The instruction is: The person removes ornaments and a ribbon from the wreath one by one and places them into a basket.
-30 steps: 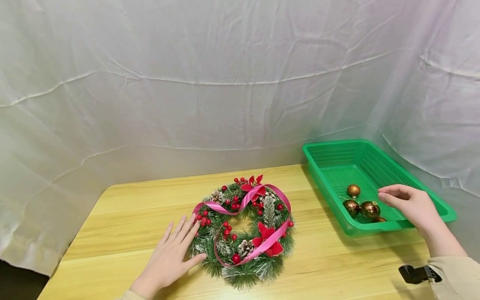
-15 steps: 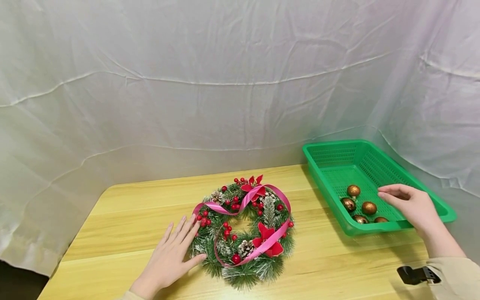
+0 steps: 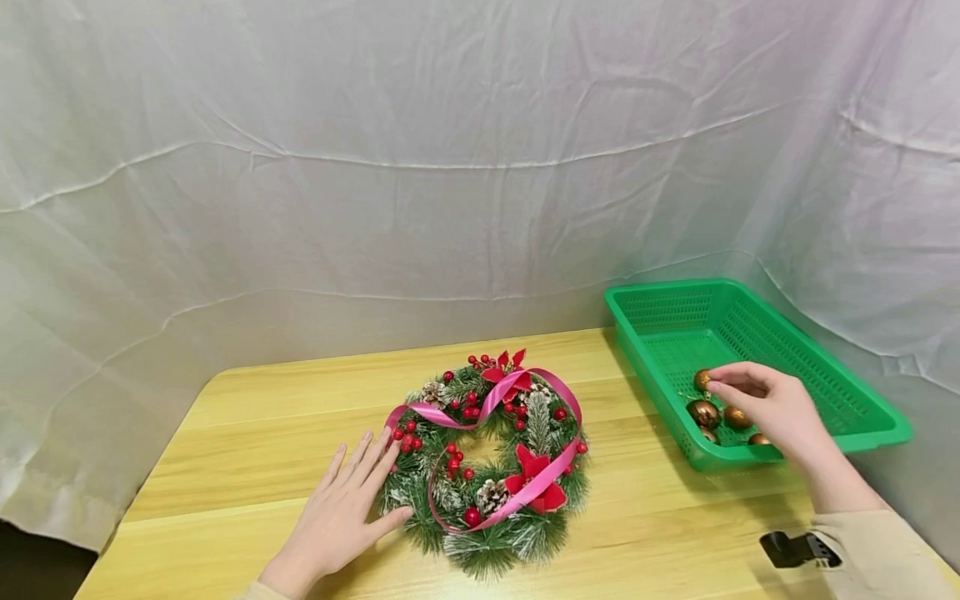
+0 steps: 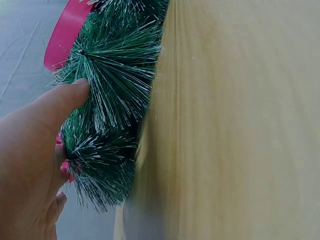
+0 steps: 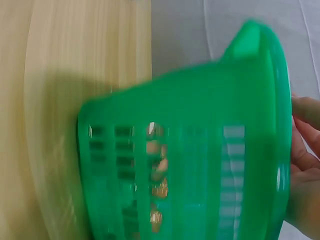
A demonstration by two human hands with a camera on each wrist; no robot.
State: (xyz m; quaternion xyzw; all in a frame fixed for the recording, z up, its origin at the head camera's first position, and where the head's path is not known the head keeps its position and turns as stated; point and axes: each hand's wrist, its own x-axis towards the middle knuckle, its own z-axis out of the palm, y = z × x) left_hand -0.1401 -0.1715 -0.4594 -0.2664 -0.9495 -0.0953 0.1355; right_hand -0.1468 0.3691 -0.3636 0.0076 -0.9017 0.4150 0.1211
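Note:
My left hand (image 3: 337,508) lies spread with straight fingers at the left edge of a green Christmas wreath (image 3: 480,546). In the left wrist view, its thumb (image 4: 70,97) rests on the needles. A pink ribbon (image 3: 487,408) loops over the wreath's red berries, pinecones and red flowers. At the right, my right hand (image 3: 776,408) reaches over a green basket (image 3: 660,387), fingers loosely bent. Its fingertips come right up to a small glittery bauble (image 3: 702,380), covering part of it. Beside that ball lie a shiny brown bauble (image 3: 703,413) and several others.
The basket's tall slotted walls surround the baubles, and its raised rim (image 5: 282,150) passes close to the right hand. A wooden table (image 3: 285,433) supports everything. Behind it hangs a pale cloth (image 3: 450,208), which continues along both sides.
My right hand has moved left across the basket to the small glittery bauble. Baubles inside have rolled and shifted. The left hand and wreath have stayed put.

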